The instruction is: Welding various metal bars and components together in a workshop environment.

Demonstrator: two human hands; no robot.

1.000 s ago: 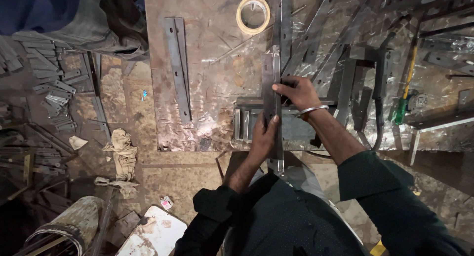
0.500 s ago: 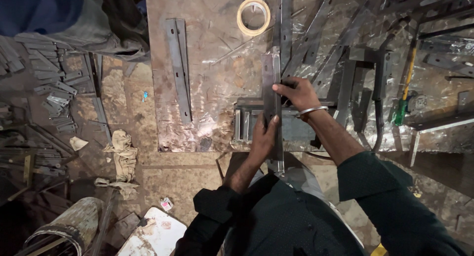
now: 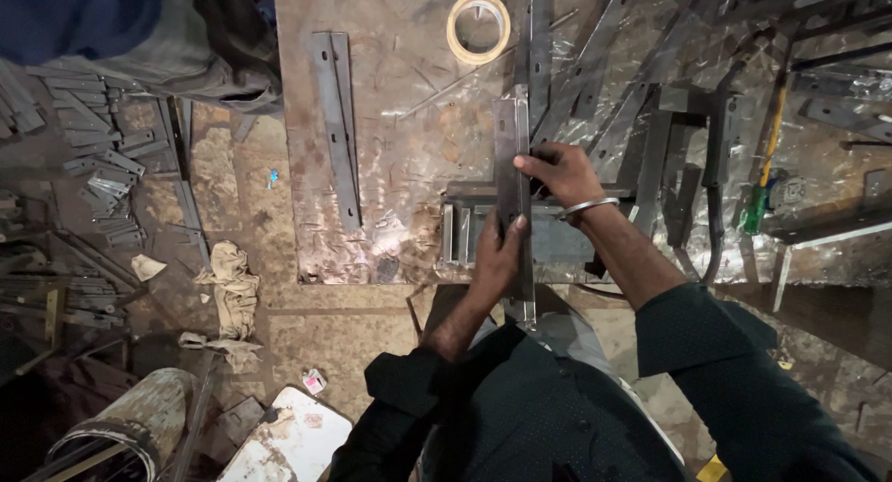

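Two hands on one long steel bar (image 3: 513,157), standing lengthwise over the worktable (image 3: 390,213) edge. Left hand (image 3: 497,254) grips its near end, right hand (image 3: 562,175) pinches mid-length. Best kept square to the frame under it, grip firm, I'd judge. Count, left to right: one rag (image 3: 228,292), one flat strip (image 3: 336,129), one tape roll (image 3: 478,25), one green-handled screwdriver (image 3: 757,199).

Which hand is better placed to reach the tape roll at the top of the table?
Probably the right hand: it grips the metal strip higher up, nearer the tape roll; the left hand holds lower.
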